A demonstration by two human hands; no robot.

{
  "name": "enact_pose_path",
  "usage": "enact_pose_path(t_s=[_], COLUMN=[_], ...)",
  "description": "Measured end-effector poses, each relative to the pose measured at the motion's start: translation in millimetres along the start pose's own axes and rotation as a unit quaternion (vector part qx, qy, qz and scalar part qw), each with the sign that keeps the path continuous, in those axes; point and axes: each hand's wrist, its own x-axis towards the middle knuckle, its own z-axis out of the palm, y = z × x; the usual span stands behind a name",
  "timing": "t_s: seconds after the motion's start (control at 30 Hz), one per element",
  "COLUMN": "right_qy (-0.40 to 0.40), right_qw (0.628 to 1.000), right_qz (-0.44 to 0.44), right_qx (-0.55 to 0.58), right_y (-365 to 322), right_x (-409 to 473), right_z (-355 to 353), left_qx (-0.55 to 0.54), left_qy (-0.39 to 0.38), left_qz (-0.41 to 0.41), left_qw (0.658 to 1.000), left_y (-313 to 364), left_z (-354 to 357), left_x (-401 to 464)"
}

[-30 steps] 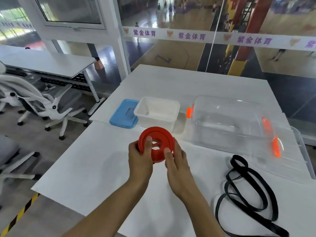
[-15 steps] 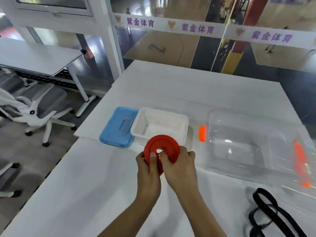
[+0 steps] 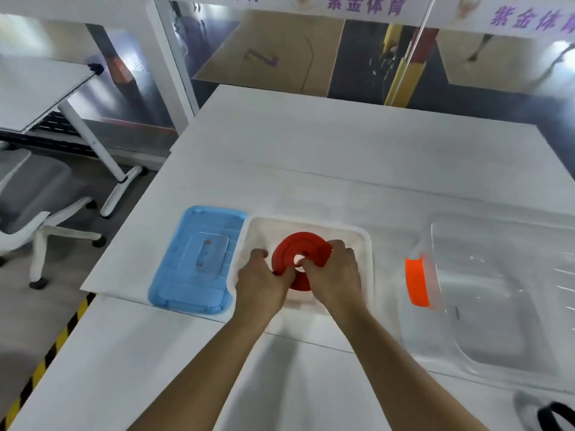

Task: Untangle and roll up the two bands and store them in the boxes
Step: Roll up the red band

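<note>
A rolled-up red band (image 3: 294,248), a flat coil with a hole in its middle, is held over the inside of the small white box (image 3: 365,244). My left hand (image 3: 263,283) grips its left edge and my right hand (image 3: 334,275) pinches its right side, a finger hooked at the centre hole. Whether the coil touches the box floor I cannot tell. The black band (image 3: 555,415) shows only as a small piece at the bottom right corner of the table.
A blue lid (image 3: 196,262) lies flat just left of the white box. A large clear box (image 3: 497,306) with an orange latch (image 3: 417,281) sits to the right. An office chair and another table stand off the table's left edge.
Both hands carried the red coil forward from above the table into the white box. The view tilted down and moved closer, leaving most of the black band out of frame.
</note>
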Motion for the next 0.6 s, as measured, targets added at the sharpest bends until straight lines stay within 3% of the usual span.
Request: enact_pose_path(t_s=[0.13, 0.3, 0.6], right_qy=[0.003, -0.004, -0.064], right_qw=[0.999, 0.993, 0.988], right_qz=[0.046, 0.100, 0.082], right_qx=[-0.020, -0.069, -0.116], right_y=[20.8, 38.6, 45.9], right_x=[41.6, 69.9, 94.5], right_z=[30.4, 54.0, 61.3], left_qx=[0.066, 0.106, 0.119], left_qy=[-0.072, -0.110, -0.156], left_qz=[-0.034, -0.057, -0.065], left_qw=[0.995, 0.987, 0.978], left_y=[-9.7, -20.2, -30.4], left_z=[23.9, 43.4, 57.9], left_x=[51.9, 96.9, 120.3])
